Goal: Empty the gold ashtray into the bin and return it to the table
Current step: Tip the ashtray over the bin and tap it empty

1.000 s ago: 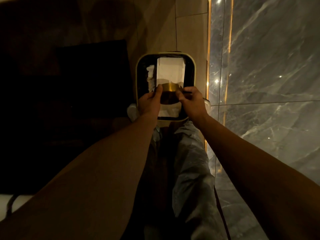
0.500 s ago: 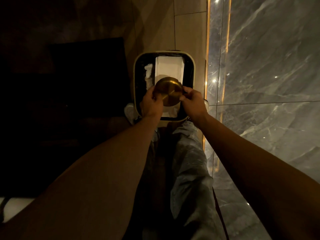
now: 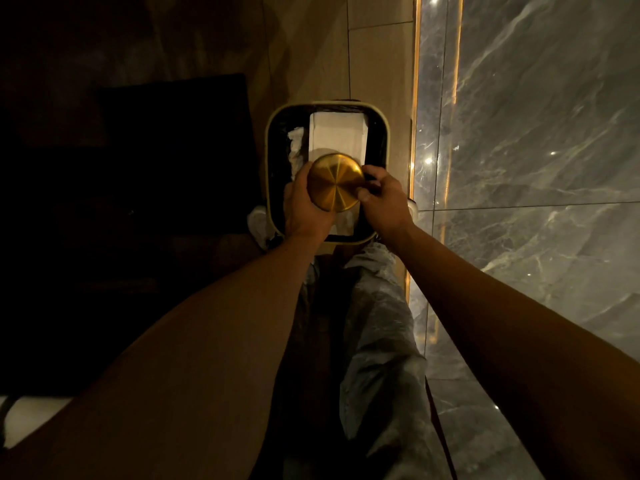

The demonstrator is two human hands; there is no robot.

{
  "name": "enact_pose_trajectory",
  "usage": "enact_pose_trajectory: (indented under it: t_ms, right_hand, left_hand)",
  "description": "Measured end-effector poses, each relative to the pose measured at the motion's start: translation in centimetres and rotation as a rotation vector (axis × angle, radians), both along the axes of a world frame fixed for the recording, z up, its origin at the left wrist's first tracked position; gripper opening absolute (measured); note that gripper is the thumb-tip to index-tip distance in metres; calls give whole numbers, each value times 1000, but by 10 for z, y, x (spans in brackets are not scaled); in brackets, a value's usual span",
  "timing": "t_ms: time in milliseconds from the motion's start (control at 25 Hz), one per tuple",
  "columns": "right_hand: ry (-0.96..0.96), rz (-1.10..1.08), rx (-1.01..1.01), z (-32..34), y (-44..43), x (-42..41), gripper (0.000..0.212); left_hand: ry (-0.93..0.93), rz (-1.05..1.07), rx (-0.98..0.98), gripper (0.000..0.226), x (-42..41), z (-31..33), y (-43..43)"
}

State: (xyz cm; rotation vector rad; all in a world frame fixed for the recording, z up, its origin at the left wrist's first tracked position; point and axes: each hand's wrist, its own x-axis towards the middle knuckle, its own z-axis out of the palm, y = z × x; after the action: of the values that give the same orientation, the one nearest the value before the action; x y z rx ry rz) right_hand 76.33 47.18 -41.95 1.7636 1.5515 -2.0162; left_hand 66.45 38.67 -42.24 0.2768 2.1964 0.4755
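Observation:
The gold ashtray [image 3: 334, 181] is turned upside down, its round shiny base facing me, directly over the open bin [image 3: 268, 168]. My left hand [image 3: 304, 206] grips its left side and my right hand [image 3: 382, 199] pinches its right rim. The bin is a rounded rectangle with a pale rim and a black liner. Inside it lie a white box [image 3: 337, 135] and crumpled white paper [image 3: 295, 147]. The ashtray's inside is hidden from me.
A dark cabinet or furniture block [image 3: 166, 161] stands left of the bin. A grey marble wall [image 3: 536, 133] with a lit gold strip [image 3: 414, 133] runs along the right. My grey trouser leg [image 3: 377, 341] is below the bin, on a tan tiled floor [image 3: 311, 57].
The ashtray has been tipped from nearly upright to fully upside down over the bin. Both hands rotated with it and stayed over the bin's near half.

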Motion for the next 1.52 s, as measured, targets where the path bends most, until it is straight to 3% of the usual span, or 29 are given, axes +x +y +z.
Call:
enact_pose_trajectory:
  t_ms: [320,560,1040,1200,1360,1520]
  right_hand:
    - [39,-67,-33,6,4,3,42]
    - [82,4,27,25,18,8,36]
    - [67,133,137,38,36,20,36]
    - [52,203,167,38,38,23,41]
    - [56,391,308,36,40,26,36]
    - [18,584,475,33,41,29,47]
  left_hand:
    - [103,-278,-10,109,0,6,-2]
    - [181,-382,42,113,-4,15,4]
    - [66,-491,177,120,-10,28,23]
    - [78,-520,214,115,-14,27,24]
    - [58,-548,195,115,-18,28,25]
    - [60,-550,196,113,-22,31,24]
